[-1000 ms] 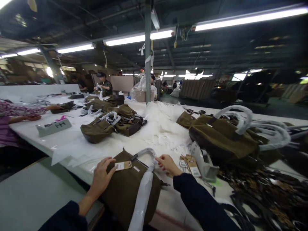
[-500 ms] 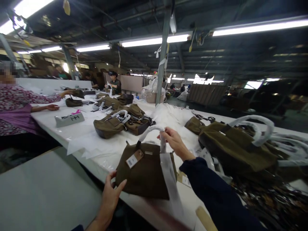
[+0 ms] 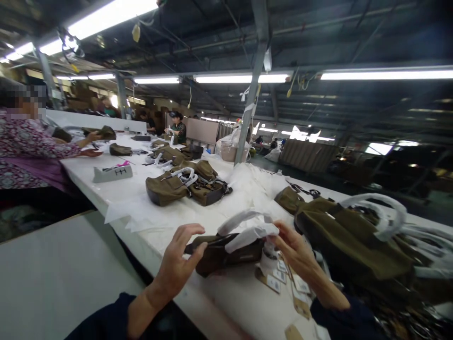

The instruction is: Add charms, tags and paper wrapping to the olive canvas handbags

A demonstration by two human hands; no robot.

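An olive-brown handbag (image 3: pixel 233 255) lies tilted on the white table in front of me, its dark top edge towards me. Its two handles (image 3: pixel 249 231) are wrapped in white paper and arch over the bag. My left hand (image 3: pixel 179 259) grips the bag's left end, thumb on the near side and fingers beyond it. With bent fingers, my right hand (image 3: pixel 295 248) holds the right end of a wrapped handle. Below that hand, several paper tags (image 3: pixel 272 281) with printed labels lie on the table; a white-wrapped strap end hangs beside them.
More olive handbags (image 3: pixel 350 231) are heaped at the right, others (image 3: pixel 180 184) mid-table. White sheets (image 3: pixel 251 184) are piled behind my bag. A small box (image 3: pixel 113 173) stands left. A co-worker in a patterned sleeve (image 3: pixel 53 137) handles bags at far left. A metal post (image 3: pixel 249 108) rises behind.
The handbag has tipped from upright, so its top now faces me. My left hand has moved up its left end; my right hand has shifted right and down with the handle. The view has shifted.
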